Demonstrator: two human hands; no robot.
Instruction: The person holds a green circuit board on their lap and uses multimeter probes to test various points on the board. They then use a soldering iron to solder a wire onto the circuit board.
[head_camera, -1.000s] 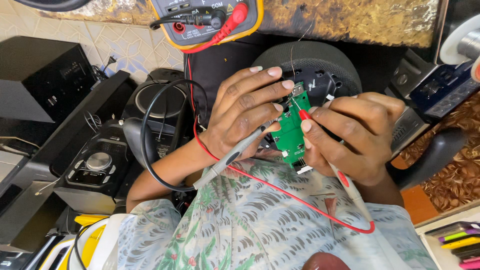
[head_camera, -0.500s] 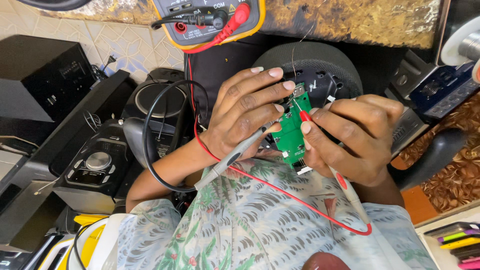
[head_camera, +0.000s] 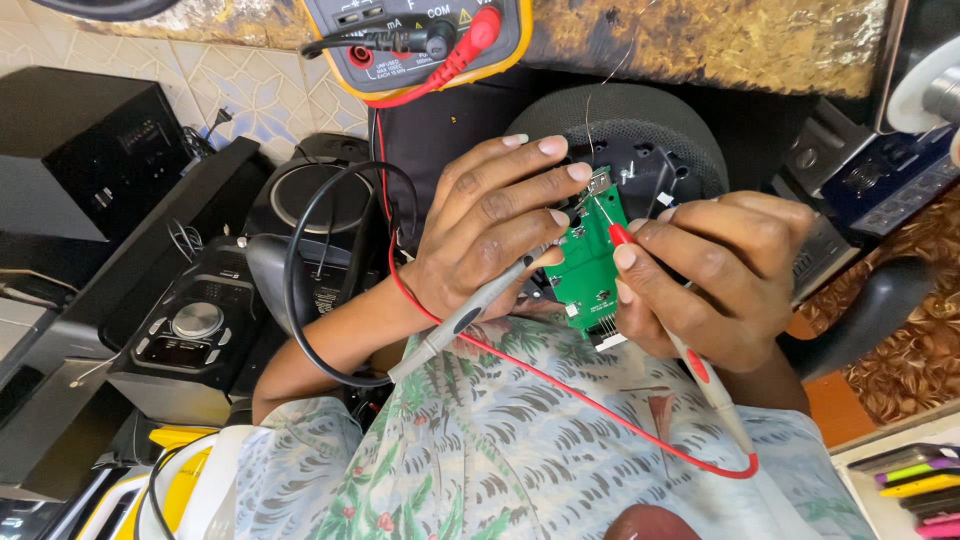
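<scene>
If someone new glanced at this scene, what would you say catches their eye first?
The small green circuit board at centre, pinched between both hands, draws the eye. The right hand touches a red probe to its upper edge, while the left hand holds the grey probe against it. Above, at the top edge, sits a yellow multimeter, its red lead looping down across the patterned shirt.

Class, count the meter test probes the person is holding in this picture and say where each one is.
2. The grey-handled black-lead probe lies in the left hand; the red-tipped red-lead probe is in the right hand, touching the green circuit board.
</scene>
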